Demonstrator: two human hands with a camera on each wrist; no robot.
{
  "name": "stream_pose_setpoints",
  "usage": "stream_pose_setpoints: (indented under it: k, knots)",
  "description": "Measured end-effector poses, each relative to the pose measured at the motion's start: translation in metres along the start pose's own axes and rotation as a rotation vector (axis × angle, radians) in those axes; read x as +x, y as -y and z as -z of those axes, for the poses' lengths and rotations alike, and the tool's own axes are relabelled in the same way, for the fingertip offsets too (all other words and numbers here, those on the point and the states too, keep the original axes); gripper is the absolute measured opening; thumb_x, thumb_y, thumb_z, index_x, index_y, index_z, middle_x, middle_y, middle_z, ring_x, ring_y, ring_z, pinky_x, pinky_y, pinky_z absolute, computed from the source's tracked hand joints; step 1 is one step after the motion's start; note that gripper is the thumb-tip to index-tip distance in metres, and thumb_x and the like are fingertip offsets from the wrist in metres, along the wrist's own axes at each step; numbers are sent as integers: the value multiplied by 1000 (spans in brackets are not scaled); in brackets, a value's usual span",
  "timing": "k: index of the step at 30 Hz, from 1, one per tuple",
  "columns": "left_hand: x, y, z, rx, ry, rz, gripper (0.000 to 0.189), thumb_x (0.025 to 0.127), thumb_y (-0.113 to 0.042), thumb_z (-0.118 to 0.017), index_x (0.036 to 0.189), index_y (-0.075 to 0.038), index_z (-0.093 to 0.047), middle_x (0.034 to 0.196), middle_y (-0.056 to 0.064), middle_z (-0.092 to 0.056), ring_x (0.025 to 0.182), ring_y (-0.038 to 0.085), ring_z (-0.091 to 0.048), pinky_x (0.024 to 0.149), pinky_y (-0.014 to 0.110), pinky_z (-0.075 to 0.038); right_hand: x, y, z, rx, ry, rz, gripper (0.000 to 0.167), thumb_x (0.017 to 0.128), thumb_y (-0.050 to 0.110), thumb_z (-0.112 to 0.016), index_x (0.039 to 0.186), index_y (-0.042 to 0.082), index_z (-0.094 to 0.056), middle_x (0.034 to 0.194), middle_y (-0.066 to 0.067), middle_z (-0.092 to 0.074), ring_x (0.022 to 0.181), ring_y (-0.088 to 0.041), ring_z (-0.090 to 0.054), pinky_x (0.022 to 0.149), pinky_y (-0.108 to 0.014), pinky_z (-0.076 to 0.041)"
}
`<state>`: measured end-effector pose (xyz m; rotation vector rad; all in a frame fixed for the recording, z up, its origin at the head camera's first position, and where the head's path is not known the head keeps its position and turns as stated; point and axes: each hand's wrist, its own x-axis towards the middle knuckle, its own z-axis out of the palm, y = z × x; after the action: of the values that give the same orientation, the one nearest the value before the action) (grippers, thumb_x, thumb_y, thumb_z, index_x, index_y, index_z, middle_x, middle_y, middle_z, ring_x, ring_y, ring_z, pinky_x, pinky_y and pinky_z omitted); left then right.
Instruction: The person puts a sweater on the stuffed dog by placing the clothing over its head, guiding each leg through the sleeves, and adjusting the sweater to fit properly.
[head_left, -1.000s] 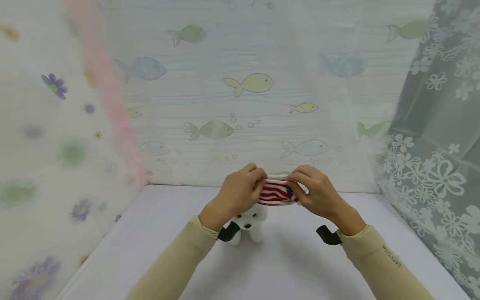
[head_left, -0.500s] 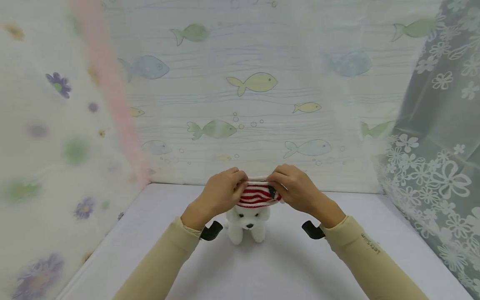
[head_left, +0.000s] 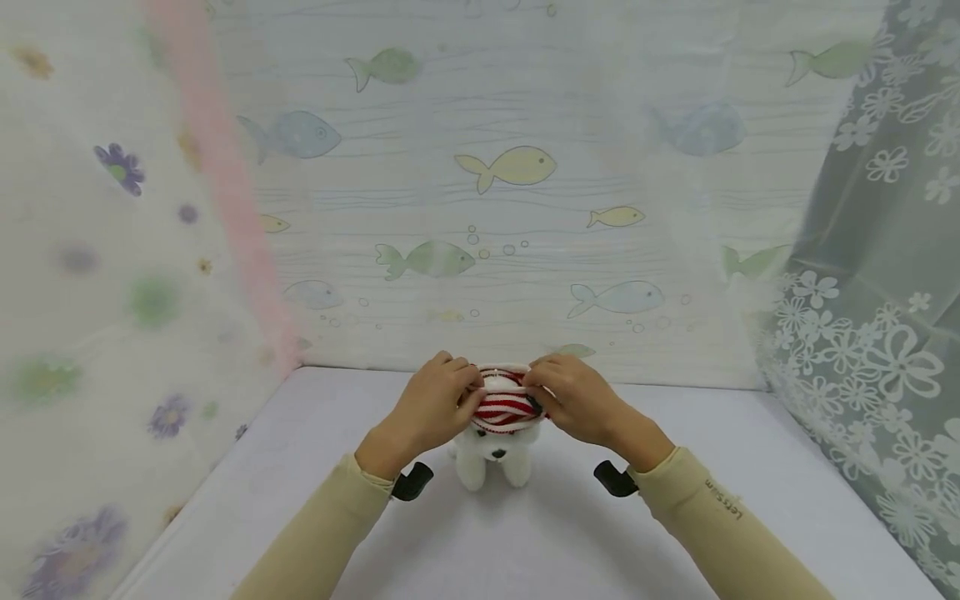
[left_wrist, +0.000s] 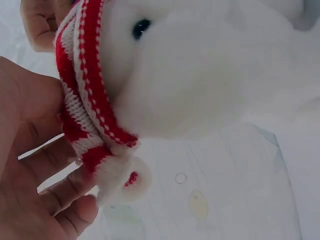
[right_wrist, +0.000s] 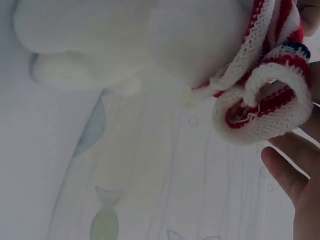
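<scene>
A white plush dog (head_left: 480,447) sits on the table, facing me. A small red-and-white striped knit sweater (head_left: 501,408) is stretched over the top of its head, the hem down at the brow. My left hand (head_left: 431,404) pinches the sweater's edge on the left side, and my right hand (head_left: 577,404) pinches it on the right. In the left wrist view, the knit band (left_wrist: 92,85) lies just beside one black eye (left_wrist: 141,29), with lower fingers spread behind it. The right wrist view shows a short sleeve (right_wrist: 270,107) with a white cuff hanging near my right fingers.
The table (head_left: 495,558) has a white cover. Behind it hangs a curtain (head_left: 510,208) printed with fish; a flowered sheet (head_left: 97,333) is at left and a grey-white flowered one (head_left: 870,333) at right. Black wrist mounts (head_left: 412,482) stick out from the cuffs.
Both hands have moved left and then down with the sweater, from beside and above the dog onto its head. The opening now shows white fur inside, and the hem has reached the brow.
</scene>
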<state>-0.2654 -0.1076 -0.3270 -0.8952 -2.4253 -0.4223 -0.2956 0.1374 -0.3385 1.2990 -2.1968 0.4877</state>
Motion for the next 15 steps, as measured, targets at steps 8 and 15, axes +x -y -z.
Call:
stream_pose_setpoints:
  k: [8,15]
  knots:
    - [-8,8,-6,17,-51,-31,4,88,-18,-66,85,-16,-65,82,-8,-60,95,18,-54,80,36,-42,-3,3,-11,15,51,-70,10,93,15,-62,101,12,-66,103,1,-68,113,-21,-58,97,-42,-43]
    - [-18,11,-9,-1,-24,2,8,90,-22,-64,94,-15,-64,90,-5,-64,100,20,-57,86,40,-42,-5,6,-17,60,89,-150,34,93,43,-58,114,16,-62,114,4,-63,109,-14,-55,96,-39,-43]
